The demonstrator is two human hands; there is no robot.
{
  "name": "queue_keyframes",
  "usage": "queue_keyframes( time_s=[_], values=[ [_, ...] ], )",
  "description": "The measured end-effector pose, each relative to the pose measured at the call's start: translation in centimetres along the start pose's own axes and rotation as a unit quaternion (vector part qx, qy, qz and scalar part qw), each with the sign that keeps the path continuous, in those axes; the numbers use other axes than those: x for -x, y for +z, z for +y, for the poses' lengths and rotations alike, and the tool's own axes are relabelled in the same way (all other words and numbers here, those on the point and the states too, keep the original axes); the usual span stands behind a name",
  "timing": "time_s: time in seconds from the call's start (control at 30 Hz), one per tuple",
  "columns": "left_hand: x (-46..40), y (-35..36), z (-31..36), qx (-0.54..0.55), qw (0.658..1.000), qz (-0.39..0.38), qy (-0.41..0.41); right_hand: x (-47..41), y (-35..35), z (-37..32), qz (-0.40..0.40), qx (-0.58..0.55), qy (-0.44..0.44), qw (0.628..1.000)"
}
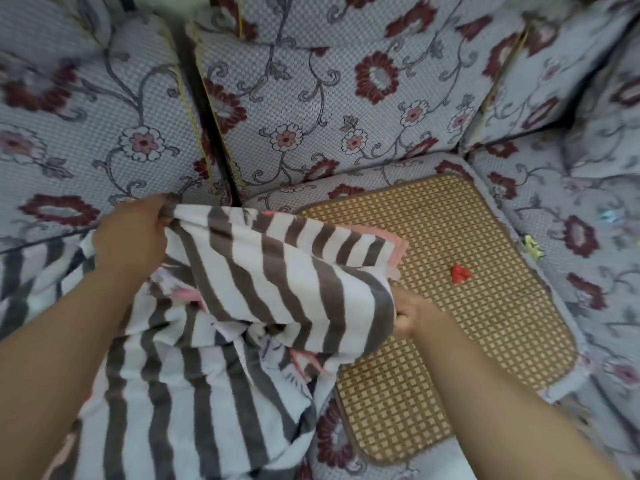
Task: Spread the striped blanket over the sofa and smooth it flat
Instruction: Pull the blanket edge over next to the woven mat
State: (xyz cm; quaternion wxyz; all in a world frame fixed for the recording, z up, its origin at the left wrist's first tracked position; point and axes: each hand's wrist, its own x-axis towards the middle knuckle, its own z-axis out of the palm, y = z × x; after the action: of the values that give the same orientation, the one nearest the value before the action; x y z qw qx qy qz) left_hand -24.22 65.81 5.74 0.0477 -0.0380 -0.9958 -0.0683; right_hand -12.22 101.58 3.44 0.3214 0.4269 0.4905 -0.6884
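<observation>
The striped blanket (263, 289), white with grey-brown bands and a pink edge, lies bunched and folded over the left half of the sofa seat. My left hand (130, 237) grips its upper edge near the back cushions. My right hand (412, 315) clutches a fold at the blanket's right side, over the woven mat. The sofa (311, 98) is grey-blue with dark red flowers and vine patterns. The blanket's lower part hangs crumpled toward me.
A tan woven seat mat (467, 306) covers the right seat cushion, with a small red scrap (460, 273) lying on it. Back cushions stand behind, with a dark gap (214, 133) between two of them. A small yellow-green item (533, 245) lies on the right cushion.
</observation>
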Motion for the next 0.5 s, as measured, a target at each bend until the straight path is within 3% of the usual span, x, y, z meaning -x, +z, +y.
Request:
queue_keyframes(
  time_s=[0.1, 0.2, 0.3, 0.4, 0.5],
  values=[
    [0.8, 0.0, -1.0, -0.019, 1.0, 0.003, -0.001, -0.7, 0.1, 2.1, -0.017, 0.083, 0.037, 0.996],
    [1.5, 0.0, -1.6, -0.01, 1.0, -0.001, 0.008, 0.1, 1.0, 3.0, -0.104, 0.03, 0.051, 0.993],
    [2.2, -0.3, -2.1, -0.018, 1.0, -0.018, -0.013, 0.4, 1.2, 3.1, -0.126, -0.013, -0.002, 0.992],
    [3.1, -0.8, -2.5, -0.012, 1.0, -0.02, -0.013, 1.1, 1.8, 2.3, -0.14, -0.124, -0.058, 0.981],
    [4.3, -1.1, -3.1, -0.004, 0.999, -0.018, -0.033, 2.0, 2.0, 0.7, -0.113, -0.278, -0.183, 0.936]
  ],
)
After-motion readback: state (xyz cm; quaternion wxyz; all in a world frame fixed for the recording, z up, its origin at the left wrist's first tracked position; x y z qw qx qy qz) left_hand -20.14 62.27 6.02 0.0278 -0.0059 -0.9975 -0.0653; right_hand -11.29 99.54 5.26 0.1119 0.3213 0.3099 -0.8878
